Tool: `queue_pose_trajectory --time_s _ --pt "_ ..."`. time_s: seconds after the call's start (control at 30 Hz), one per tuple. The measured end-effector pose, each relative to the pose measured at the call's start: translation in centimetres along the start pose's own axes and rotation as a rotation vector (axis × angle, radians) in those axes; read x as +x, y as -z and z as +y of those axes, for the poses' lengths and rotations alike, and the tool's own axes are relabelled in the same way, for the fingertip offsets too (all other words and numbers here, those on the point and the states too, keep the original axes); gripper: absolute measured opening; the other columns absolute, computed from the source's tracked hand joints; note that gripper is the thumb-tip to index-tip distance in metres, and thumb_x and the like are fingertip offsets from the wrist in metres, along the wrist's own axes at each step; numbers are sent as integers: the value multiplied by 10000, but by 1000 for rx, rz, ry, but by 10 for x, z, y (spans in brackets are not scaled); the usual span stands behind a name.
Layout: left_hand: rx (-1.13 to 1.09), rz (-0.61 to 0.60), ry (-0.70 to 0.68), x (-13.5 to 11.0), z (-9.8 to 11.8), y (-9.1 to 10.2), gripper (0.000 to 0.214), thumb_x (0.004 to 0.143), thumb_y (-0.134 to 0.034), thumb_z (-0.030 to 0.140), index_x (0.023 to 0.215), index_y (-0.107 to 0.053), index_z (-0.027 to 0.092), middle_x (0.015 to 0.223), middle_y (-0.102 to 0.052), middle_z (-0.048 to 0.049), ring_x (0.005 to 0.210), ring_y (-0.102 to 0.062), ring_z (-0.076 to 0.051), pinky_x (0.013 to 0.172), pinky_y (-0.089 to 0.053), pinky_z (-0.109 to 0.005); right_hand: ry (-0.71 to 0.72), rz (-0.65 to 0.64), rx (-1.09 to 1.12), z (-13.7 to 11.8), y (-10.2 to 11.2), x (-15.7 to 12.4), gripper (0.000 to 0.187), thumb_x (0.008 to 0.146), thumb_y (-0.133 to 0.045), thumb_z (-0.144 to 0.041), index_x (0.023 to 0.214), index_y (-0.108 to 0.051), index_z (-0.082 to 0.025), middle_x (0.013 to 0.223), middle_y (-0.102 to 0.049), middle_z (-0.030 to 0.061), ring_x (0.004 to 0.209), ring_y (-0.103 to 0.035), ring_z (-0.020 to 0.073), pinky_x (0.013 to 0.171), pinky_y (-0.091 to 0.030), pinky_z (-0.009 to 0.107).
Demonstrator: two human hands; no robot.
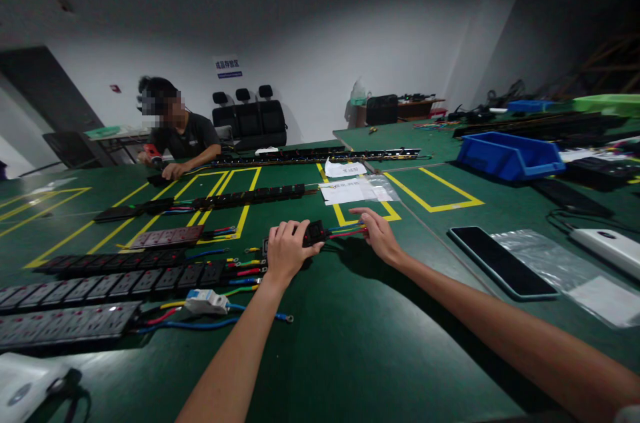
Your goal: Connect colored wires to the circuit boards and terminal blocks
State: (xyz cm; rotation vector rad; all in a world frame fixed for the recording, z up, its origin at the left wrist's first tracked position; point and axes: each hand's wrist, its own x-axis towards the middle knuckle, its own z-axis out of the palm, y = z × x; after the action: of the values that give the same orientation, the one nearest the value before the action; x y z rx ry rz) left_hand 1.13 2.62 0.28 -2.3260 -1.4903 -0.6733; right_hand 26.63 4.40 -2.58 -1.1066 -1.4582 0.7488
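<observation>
My left hand [287, 251] is closed around a small black socket module [315, 233], lifted just above the green tabletop. Coloured wires [345, 231], red, yellow and blue-green among them, run out of its right end. At their far ends, my right hand [381, 237] pinches the wires between thumb and fingers. Left of my left hand lie several black socket strips [100, 284] with loose wires ending in metal lugs. A white and blue breaker [207, 301] is wired to the nearest strip [70, 324].
A phone [503, 263] and a clear plastic bag [540, 259] lie at right, with a blue bin [510, 155] behind. Papers [350, 191] and long socket strips [250, 196] lie farther back. Across the table, a person [183, 133] holds a red tool [154, 156].
</observation>
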Motion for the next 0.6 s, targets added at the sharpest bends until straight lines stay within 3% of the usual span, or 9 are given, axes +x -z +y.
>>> queue_pose_trajectory --time_s 0.17,0.33,0.5,0.6 --pt "18 24 9 0 1 2 591 894 -570 653 1275 -626 205 1120 -673 -106 1008 -571 -280 841 -408 -416 -57 2 84 -10 -1 0 489 933 -445 -592 1077 -681 -188 583 -420 -45 486 -404 124 416 -303 230" --pt "21 49 11 0 1 4 587 877 -614 630 1283 -627 207 1126 -670 -105 1014 -571 -280 855 -407 -420 -133 -11 157 -10 -3 2 596 866 -473 -715 868 -698 -163 528 -402 -40 449 -368 110 386 -258 228" --pt "26 47 1 0 1 4 592 871 -617 640 1286 -627 217 1129 -668 -103 1024 -573 -282 866 -405 -420 -197 12 227 -7 -2 4 649 807 -522 -781 840 -691 -156 520 -397 -46 452 -375 103 379 -265 218" --pt "22 49 6 0 1 4 585 884 -596 641 1280 -628 212 1127 -670 -104 1025 -575 -281 860 -405 -415 -176 -24 236 -10 0 3 615 814 -555 -748 920 -699 -160 553 -404 -51 470 -378 101 388 -282 215"
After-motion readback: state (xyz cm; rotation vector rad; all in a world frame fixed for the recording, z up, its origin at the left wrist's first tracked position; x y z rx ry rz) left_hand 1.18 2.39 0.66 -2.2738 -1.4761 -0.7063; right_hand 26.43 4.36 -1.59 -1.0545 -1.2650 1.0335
